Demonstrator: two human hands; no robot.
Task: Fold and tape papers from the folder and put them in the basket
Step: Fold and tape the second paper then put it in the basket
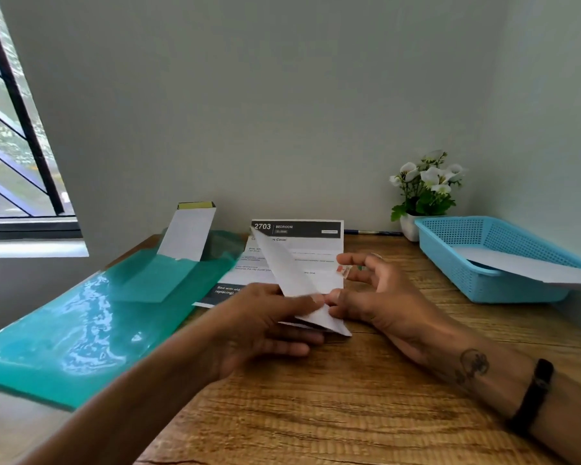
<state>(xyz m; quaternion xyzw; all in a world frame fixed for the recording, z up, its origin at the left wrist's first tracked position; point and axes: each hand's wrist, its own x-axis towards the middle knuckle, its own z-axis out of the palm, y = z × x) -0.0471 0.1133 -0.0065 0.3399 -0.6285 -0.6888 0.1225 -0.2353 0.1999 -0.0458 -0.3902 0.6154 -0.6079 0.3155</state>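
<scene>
So you're at a wooden desk (pixel 366 397) pushed into a corner of pale grey-green wall, and over on the far left there's a barred window (pixel 17 129) with greenery blurred behind it. Moving in from there, the teal folder (pixel 91 323) lies flat across the desk's left side, glossy, one white sheet (pixel 188 234) standing up out of its far end against the wall. Next along, a printed page (pixel 299 253) headed "2703 BEDROOM" lies flat, just beside the folder's right edge.

Now the piece you're working: the folded paper (pixel 292 276) is a long narrow white wedge, and it's up off the desk, above the printed page. Its long axis runs from the far left down to the near right, the slim tip aimed away toward the wall, the wider end nearest you.

Your left hand (pixel 265 327) has it, thumb on top and fingers curled beneath the near end, clamped on the fold. Your right hand (pixel 379 297) sits right against it; the thumb meets the paper's near end, while the other fingers are spread and loosely bent, and something small and reddish sits at the fingertips, too blurred to name. There's a black band (pixel 534 394) on that wrist.

Further right, a small white pot of white flowers (pixel 423 193) stands at the wall, and just beside it the blue basket (pixel 483 243) holds a white folded paper (pixel 530 266) whose end pokes over the right rim.
</scene>
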